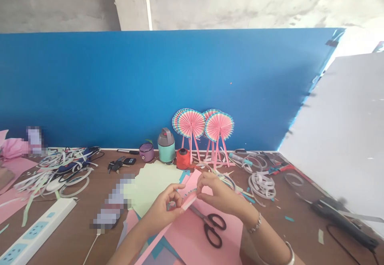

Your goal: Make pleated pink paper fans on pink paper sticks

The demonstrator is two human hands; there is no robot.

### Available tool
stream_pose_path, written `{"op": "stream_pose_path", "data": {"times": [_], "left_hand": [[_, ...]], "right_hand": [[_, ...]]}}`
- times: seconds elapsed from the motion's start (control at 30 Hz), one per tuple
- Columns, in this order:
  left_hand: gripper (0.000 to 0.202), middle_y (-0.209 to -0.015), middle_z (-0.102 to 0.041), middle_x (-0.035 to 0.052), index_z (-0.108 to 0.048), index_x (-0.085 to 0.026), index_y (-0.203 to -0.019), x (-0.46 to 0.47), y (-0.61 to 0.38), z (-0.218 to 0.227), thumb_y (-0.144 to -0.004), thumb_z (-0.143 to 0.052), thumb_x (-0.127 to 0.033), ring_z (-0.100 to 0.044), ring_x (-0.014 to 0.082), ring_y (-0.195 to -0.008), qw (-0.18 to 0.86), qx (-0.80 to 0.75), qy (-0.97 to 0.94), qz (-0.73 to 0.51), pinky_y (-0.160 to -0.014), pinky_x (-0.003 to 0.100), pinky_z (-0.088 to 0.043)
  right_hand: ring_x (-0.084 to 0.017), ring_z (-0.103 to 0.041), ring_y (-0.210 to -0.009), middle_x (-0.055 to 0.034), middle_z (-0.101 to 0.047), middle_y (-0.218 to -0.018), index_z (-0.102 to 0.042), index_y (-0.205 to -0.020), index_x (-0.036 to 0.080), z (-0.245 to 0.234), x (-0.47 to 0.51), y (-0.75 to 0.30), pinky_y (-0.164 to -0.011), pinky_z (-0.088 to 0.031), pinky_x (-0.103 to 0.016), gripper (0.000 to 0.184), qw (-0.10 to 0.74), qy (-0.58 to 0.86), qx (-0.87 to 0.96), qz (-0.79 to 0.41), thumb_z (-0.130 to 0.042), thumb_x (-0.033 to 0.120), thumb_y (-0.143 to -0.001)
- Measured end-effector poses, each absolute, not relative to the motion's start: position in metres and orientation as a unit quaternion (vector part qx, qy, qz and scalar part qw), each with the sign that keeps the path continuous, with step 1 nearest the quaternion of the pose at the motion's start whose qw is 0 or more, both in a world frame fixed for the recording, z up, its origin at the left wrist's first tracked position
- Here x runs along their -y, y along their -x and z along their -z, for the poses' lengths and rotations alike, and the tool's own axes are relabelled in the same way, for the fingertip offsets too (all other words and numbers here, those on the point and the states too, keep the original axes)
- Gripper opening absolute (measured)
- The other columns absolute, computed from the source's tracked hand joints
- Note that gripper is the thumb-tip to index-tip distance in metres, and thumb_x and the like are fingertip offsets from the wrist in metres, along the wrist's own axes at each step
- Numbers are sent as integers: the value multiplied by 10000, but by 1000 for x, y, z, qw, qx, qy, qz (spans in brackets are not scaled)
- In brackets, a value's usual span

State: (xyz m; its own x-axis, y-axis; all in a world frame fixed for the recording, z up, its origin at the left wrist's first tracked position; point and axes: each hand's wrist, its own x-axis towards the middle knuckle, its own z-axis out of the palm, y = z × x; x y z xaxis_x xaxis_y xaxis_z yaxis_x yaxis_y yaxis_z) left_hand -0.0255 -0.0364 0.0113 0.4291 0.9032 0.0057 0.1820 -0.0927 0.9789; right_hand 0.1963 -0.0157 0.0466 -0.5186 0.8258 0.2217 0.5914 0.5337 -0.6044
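Observation:
My left hand [166,205] pinches one end of a narrow folded piece of pink paper [189,202], with the thumb on top and the fingers curled in. At its other end my right hand [217,193] also grips the piece between thumb and fingertips. A hint of blue edging shows on the paper; its exact folds are too small to make out. Under the hands lie sheets of pink paper [229,233]. On them rests a pair of scissors [213,229] with black handles, its blades partly beneath the right hand. Pale green sheets [150,181] lie beyond my left hand.
Several pink pleated paper fans [192,124] stand against the blue partition [120,89]. Nearby are a teal flask [166,147], a purple pot [146,152] and a red object [183,159]. A power strip [39,231] lies left; a black tool [345,221] lies right.

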Motion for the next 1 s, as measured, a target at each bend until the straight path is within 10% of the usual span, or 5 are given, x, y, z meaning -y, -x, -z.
{"op": "stream_pose_path", "data": {"times": [0.23, 0.57, 0.77, 1.0], "left_hand": [[527, -748, -482, -30, -460, -211, -1204, 33, 28, -7, -734, -663, -336, -451, 128, -709, 603, -350, -608, -380, -671, 252, -343], [447, -741, -486, -36, -505, -209, -1133, 37, 19, -16, -713, -643, -278, -469, 125, -712, 553, -428, -562, -442, -660, 243, -355], [478, -759, -487, -28, -478, -207, -1154, 39, 18, -16, -723, -647, -325, -463, 131, -732, 565, -401, -574, -437, -660, 249, -357], [497, -752, -458, -28, -468, -212, -1168, 38, 16, -6, -737, -648, -379, -446, 130, -715, 569, -385, -581, -437, -641, 245, -344]], "right_hand": [[-141, -555, -797, -4, -614, -864, -579, -790, 207, -37, 5, -197, -709, -433, -270, 112, 295, 408, 794, -341, -489, 223, -855], [-253, -492, -990, -85, -524, -1019, -540, -992, 221, -36, 34, -162, -828, -418, -422, 205, 436, 426, 792, -44, -507, 145, -804], [-259, -463, -1126, -91, -467, -1244, -370, -1288, 260, -29, 29, -159, -912, -424, -428, 651, 432, 489, 727, -212, -624, 184, -693], [-114, -574, -666, -66, -496, -1117, -288, -1351, 263, -18, 25, -154, -608, -505, -291, 743, 409, 509, 620, -435, -634, 239, -694]]}}
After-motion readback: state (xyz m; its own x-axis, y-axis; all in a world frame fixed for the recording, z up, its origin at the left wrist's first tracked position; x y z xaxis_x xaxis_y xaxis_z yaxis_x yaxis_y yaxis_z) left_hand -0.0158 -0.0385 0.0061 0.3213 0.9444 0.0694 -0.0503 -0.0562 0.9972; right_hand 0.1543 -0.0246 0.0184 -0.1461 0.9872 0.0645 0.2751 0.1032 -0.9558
